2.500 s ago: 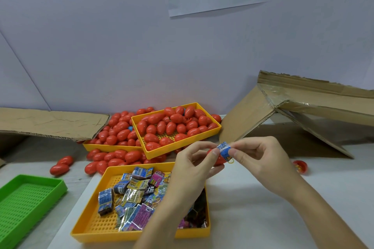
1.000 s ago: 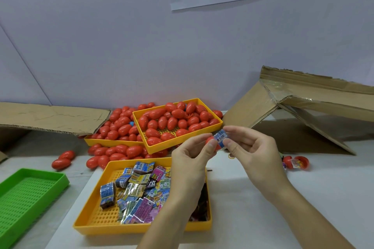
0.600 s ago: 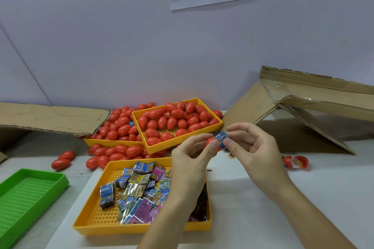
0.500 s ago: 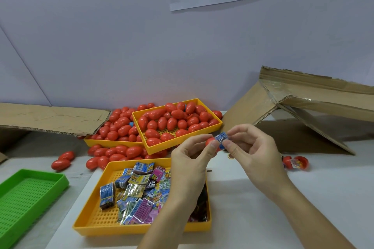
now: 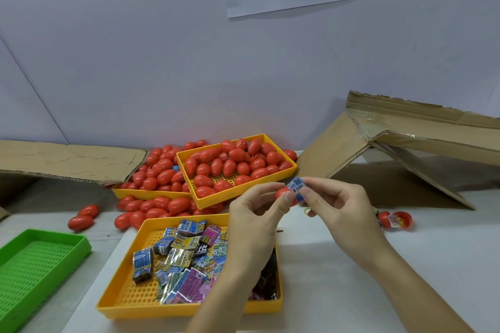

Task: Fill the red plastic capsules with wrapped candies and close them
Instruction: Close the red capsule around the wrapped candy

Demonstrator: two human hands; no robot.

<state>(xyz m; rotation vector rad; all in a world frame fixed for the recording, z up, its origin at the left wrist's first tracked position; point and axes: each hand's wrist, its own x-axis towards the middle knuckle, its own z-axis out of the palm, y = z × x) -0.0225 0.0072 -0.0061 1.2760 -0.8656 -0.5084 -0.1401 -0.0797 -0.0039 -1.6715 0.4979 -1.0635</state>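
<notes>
My left hand (image 5: 257,213) holds a red capsule half (image 5: 281,193) between thumb and fingers above the table's middle. My right hand (image 5: 338,205) pinches a blue wrapped candy (image 5: 296,186) and holds it against the capsule's opening. Below my left arm, a yellow tray (image 5: 127,297) holds several wrapped candies (image 5: 184,259). Two more yellow trays (image 5: 240,192) at the back are heaped with red capsules (image 5: 230,162). An opened red capsule (image 5: 395,220) with candy inside lies on the table to the right.
A green tray (image 5: 35,265) sits at the left edge. Loose red capsules (image 5: 81,217) lie on the table between the trays. Flattened cardboard (image 5: 65,159) lies at the back left, and a folded cardboard box (image 5: 405,138) leans at the back right. A small yellow rubber band (image 5: 307,210) lies under my right hand.
Both hands stay together at the same spot, my right fingers working the blue candy at the capsule half. The view has shifted only a little since the earliest frame.
</notes>
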